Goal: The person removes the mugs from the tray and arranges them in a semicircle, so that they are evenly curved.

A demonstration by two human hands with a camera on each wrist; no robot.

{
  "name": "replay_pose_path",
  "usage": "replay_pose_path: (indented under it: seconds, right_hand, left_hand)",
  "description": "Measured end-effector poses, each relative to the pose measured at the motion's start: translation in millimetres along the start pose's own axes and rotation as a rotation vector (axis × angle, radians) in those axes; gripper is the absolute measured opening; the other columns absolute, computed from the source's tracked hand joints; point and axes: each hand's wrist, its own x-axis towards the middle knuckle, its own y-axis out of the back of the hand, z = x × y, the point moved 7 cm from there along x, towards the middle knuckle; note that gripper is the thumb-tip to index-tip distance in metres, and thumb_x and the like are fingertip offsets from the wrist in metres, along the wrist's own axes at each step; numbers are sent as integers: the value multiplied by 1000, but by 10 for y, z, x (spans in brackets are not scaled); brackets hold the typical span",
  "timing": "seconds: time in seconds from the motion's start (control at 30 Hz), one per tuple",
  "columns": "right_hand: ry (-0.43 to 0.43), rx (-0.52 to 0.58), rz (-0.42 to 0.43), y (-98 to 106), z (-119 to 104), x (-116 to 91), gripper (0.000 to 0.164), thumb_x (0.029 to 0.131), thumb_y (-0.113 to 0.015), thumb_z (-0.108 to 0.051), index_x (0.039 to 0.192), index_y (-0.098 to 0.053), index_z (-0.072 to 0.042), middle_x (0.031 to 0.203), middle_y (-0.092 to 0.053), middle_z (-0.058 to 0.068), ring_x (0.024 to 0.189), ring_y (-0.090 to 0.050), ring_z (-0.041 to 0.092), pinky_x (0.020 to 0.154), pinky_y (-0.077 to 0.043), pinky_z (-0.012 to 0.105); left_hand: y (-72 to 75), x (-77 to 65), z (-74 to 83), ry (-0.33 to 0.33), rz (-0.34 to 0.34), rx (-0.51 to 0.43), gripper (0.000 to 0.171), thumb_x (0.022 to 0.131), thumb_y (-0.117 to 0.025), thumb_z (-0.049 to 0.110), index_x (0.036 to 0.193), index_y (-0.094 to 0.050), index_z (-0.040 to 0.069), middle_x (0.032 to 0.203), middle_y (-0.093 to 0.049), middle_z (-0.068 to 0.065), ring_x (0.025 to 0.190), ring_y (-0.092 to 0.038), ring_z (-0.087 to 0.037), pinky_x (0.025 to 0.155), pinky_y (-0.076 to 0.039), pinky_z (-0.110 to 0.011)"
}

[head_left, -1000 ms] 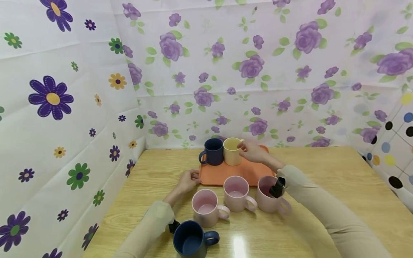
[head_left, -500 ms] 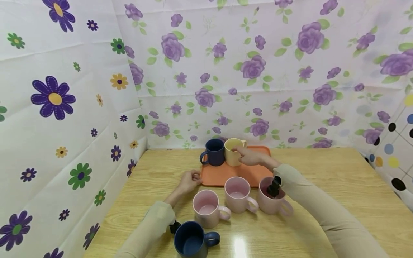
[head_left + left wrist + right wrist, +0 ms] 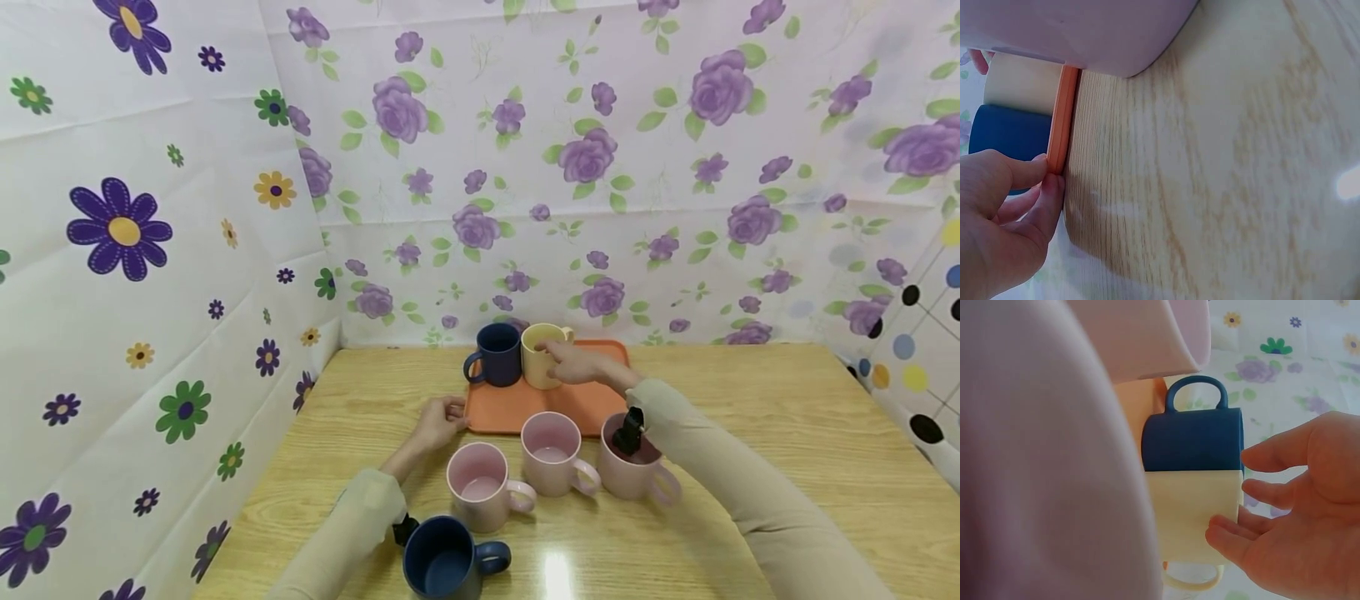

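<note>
On the orange tray [image 3: 502,414] at the back of the table stand a dark blue mug [image 3: 500,364] and a pale yellow mug [image 3: 538,374], side by side. My left hand [image 3: 437,423] pinches the tray's near left corner between thumb and fingers, as the left wrist view also shows. Over the yellow mug reaches my right hand [image 3: 576,363], fingers extended. In the right wrist view its fingertips touch the side and rim of the yellow mug [image 3: 1194,512], and the thumb lies by the rim of the blue mug [image 3: 1191,440].
Before the tray stand three pink mugs: a left one [image 3: 480,510], a middle one [image 3: 546,473] and a right one [image 3: 628,482], partly under my right wrist. Another blue mug [image 3: 459,583] is at the front. Flowered cloth [image 3: 525,167] hangs behind the wooden table [image 3: 750,400].
My right hand has moved from the yellow mug's right side, near its handle, leftward over its front and rim. My left hand stays at the tray corner.
</note>
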Motion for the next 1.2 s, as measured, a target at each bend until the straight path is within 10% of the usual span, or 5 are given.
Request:
replay_pose_path:
  seconds: [1.2]
  right_hand:
    - [157, -79, -29, -266, -421, -523, 43, 96, -49, -14, 133, -39, 5, 130, -50, 27, 106, -54, 30, 94, -47, 44]
  left_hand:
    - [-30, -19, 15, -10, -10, 19, 33, 84, -68, -5, 116, -61, -12, 96, -70, -27, 84, -69, -30, 72, -60, -31]
